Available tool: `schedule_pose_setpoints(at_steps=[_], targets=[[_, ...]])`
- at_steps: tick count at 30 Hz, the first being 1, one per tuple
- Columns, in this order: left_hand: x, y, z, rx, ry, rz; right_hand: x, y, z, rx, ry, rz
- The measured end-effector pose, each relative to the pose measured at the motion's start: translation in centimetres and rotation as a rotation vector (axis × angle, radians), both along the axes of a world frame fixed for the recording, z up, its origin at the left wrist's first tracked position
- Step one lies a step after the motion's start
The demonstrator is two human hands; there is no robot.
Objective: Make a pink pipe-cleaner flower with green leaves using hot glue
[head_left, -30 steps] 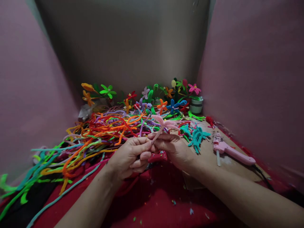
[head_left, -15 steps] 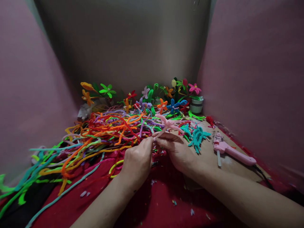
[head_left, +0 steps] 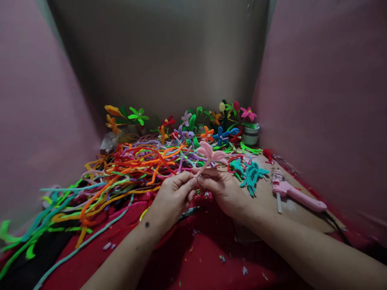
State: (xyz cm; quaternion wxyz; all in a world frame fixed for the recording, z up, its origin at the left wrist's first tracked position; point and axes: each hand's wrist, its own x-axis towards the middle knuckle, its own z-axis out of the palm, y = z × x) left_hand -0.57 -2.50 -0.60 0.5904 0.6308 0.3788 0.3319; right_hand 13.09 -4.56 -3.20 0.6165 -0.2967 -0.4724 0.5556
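A light pink pipe-cleaner flower is held up in front of me, its petals spread above my fingers. My left hand pinches the lower end of its stem from the left. From the other side, my right hand grips the same stem between thumb and fingers. Both sets of fingertips meet there, so the stem's bottom is mostly hidden. Just right of the flower lie turquoise pipe-cleaner pieces, bent into petal shapes.
Loose pipe cleaners in many colours heap up on the left. A pink glue gun rests on a brown board at right. Finished flowers and a small pot line the back. Scraps dot the red cloth.
My left hand has turned and shifted its fingers on the stem, its wrist now lower and further left. The pink flower has rotated, so its petals show more openly.
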Motion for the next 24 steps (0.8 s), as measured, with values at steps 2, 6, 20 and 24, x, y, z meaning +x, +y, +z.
schedule_pose_setpoints(at_steps=[2, 6, 20, 24], targets=[[-0.1, 0.1, 0.0, -0.104, -0.047, -0.031, 0.1, 0.0, 0.1, -0.013, 0.007, 0.003], [-0.6, 0.5, 0.0, -0.233, -0.118, -0.096, 0.2, 0.1, 0.2, -0.001, -0.009, -0.011], [-1.3, 0.8, 0.3, -0.376, -0.176, -0.3, 0.1, 0.1, 0.1, 0.015, 0.039, 0.003], [-0.6, 0.3, 0.3, 0.023, 0.108, -0.143, 0.1, 0.1, 0.0, 0.032, 0.058, -0.049]])
